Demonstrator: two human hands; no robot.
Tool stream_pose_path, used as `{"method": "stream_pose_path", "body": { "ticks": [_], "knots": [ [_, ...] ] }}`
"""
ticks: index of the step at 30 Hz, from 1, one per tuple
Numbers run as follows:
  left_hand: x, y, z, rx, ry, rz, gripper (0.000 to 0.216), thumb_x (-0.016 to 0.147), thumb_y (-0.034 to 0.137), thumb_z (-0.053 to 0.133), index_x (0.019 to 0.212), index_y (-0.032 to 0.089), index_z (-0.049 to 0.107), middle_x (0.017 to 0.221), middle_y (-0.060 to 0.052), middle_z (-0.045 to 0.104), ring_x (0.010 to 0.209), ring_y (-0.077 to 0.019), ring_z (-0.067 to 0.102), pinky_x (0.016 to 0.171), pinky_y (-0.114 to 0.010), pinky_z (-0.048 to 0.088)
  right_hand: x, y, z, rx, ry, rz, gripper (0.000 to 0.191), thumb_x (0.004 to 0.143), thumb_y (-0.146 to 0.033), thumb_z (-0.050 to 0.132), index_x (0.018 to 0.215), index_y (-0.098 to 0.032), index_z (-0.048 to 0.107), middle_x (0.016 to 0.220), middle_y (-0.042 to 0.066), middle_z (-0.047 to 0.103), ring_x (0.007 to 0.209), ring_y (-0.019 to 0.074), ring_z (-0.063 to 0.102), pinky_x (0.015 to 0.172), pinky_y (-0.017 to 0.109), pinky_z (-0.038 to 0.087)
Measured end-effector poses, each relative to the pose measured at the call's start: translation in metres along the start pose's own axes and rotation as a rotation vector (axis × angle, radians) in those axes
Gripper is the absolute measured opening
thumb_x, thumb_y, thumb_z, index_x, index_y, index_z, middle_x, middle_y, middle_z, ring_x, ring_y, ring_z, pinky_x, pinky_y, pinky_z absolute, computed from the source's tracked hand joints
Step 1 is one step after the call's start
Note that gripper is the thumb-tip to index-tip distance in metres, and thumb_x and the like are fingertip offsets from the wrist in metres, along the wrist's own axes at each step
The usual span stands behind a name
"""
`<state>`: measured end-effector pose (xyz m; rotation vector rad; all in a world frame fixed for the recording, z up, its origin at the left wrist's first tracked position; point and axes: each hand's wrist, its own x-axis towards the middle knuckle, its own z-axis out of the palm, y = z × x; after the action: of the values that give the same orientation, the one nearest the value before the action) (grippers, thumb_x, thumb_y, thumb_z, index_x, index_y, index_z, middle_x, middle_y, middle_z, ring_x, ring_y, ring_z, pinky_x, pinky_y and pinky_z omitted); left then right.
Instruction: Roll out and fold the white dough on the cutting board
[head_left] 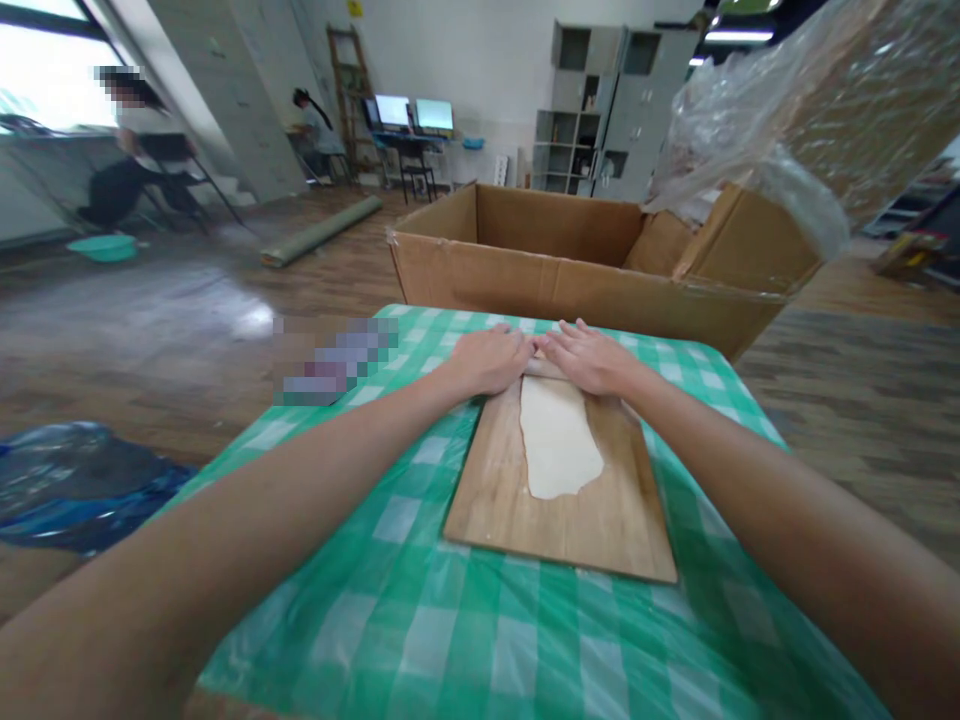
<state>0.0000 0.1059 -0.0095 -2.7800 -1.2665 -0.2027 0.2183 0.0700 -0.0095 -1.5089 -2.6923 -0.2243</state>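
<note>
A pale sheet of dough (559, 440), long and uneven at its edges, lies flat on a wooden board (487, 500). Across the dough's far end rests a rolling pin (547, 369), mostly covered by my hands. My left hand (495, 358) is closed over the pin's left part. From the right, my right hand (589, 357) presses over the pin, its fingers pointing forward and inward. The two hands nearly meet at the middle, fingertips close together. The pin's ends are hidden under the palms.
A green and white checked cloth (420, 600) covers the table. Just beyond stands a large open cardboard box (555, 285) with plastic wrap (750, 110). A blurred-out object (337, 362) lies at the table's left edge. Two people sit farther back on the left.
</note>
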Motion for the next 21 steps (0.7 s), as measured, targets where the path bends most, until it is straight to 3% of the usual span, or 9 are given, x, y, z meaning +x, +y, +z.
{"method": "stream_pose_path", "body": {
  "ticks": [5, 9, 13, 15, 18, 21],
  "knots": [
    [0.02, -0.007, 0.003, 0.039, -0.002, 0.046, 0.051, 0.111, 0.041, 0.022, 0.134, 0.025, 0.064, 0.128, -0.01, 0.068, 0.12, -0.0287, 0.059, 0.097, -0.043, 0.047, 0.013, 0.013, 0.005, -0.019, 0.001, 0.074, 0.057, 0.112, -0.043, 0.021, 0.153, -0.019, 0.051, 0.146, 0.016, 0.064, 0.134, 0.0354, 0.057, 0.118, 0.059, 0.029],
    [0.016, -0.004, 0.003, 0.073, 0.047, 0.08, 0.052, 0.11, 0.038, 0.022, 0.125, 0.02, 0.068, 0.126, -0.013, 0.068, 0.121, -0.0294, 0.059, 0.096, -0.043, 0.048, 0.007, 0.005, 0.0, -0.084, 0.007, 0.076, 0.058, 0.113, -0.041, 0.017, 0.151, -0.017, 0.053, 0.135, 0.018, 0.069, 0.126, 0.0362, 0.06, 0.11, 0.056, 0.036],
    [-0.001, 0.004, 0.003, 0.051, 0.082, 0.032, 0.054, 0.11, 0.038, 0.021, 0.122, 0.015, 0.068, 0.123, -0.015, 0.069, 0.12, -0.0288, 0.061, 0.101, -0.043, 0.047, -0.009, -0.015, -0.008, -0.125, 0.056, 0.038, 0.06, 0.113, -0.041, 0.015, 0.15, -0.015, 0.054, 0.14, 0.018, 0.066, 0.134, 0.0342, 0.054, 0.114, 0.054, 0.035],
    [-0.012, 0.008, 0.001, 0.036, 0.083, 0.023, 0.055, 0.11, 0.038, 0.02, 0.125, 0.014, 0.067, 0.127, -0.016, 0.069, 0.124, -0.0293, 0.061, 0.105, -0.045, 0.046, -0.018, -0.027, -0.012, -0.08, 0.09, 0.098, 0.064, 0.113, -0.046, 0.014, 0.147, -0.013, 0.057, 0.146, 0.018, 0.062, 0.141, 0.0321, 0.051, 0.119, 0.052, 0.032],
    [-0.034, 0.015, -0.005, 0.064, 0.123, 0.051, 0.054, 0.11, 0.04, 0.024, 0.133, 0.013, 0.065, 0.146, -0.016, 0.062, 0.141, -0.0331, 0.05, 0.119, -0.052, 0.033, -0.033, -0.048, -0.018, -0.009, 0.117, 0.199, 0.07, 0.112, -0.052, 0.013, 0.145, -0.009, 0.058, 0.151, 0.02, 0.058, 0.147, 0.0317, 0.046, 0.122, 0.052, 0.031],
    [-0.063, 0.025, -0.016, 0.083, 0.14, 0.094, 0.055, 0.109, 0.041, 0.026, 0.138, 0.014, 0.064, 0.156, -0.015, 0.054, 0.153, -0.0352, 0.036, 0.126, -0.058, 0.018, -0.055, -0.068, -0.025, 0.028, 0.095, 0.152, 0.07, 0.112, -0.048, 0.012, 0.146, -0.006, 0.057, 0.153, 0.022, 0.056, 0.15, 0.0314, 0.044, 0.123, 0.051, 0.032]
  ]
}}
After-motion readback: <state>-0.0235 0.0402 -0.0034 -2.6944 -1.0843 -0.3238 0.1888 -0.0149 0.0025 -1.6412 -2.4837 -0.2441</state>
